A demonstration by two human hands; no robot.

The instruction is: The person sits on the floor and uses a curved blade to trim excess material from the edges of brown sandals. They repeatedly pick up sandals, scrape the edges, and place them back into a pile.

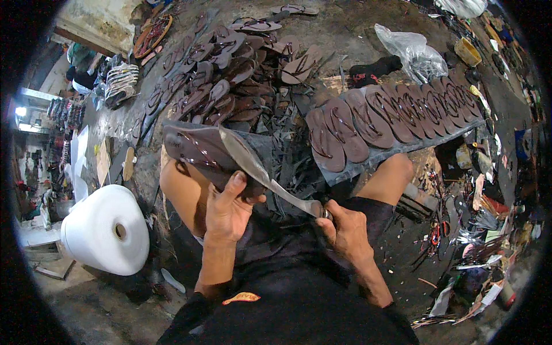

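The left hand (229,215) rises from the near edge on an almost upright forearm, wrist fairly straight, with its thumb pointing to the far side against the near end of a brown sandal (192,148); its grip is closed around that end, the other fingers curling below and partly hidden. The sandal lies over the left knee (187,187), slanting away to the far left, with a dark sheet (261,144) showing along its right side. The right hand (351,230) comes in from the near right, its forearm slanting to the left, and its grip is clenched on the end of a knife (292,196), thumb and bent forefinger at the handle. The long grey blade points to the far left and lies along the sandal's right edge, so the knife spans the gap between the hands. Beyond the right knee (397,175), a row of overlapping brown sandals (376,121) rests on a grey sheet (345,174). A loose pile of sandals (230,69) covers the floor (351,20) at the far side, and a white roll (98,230) stands on the left.
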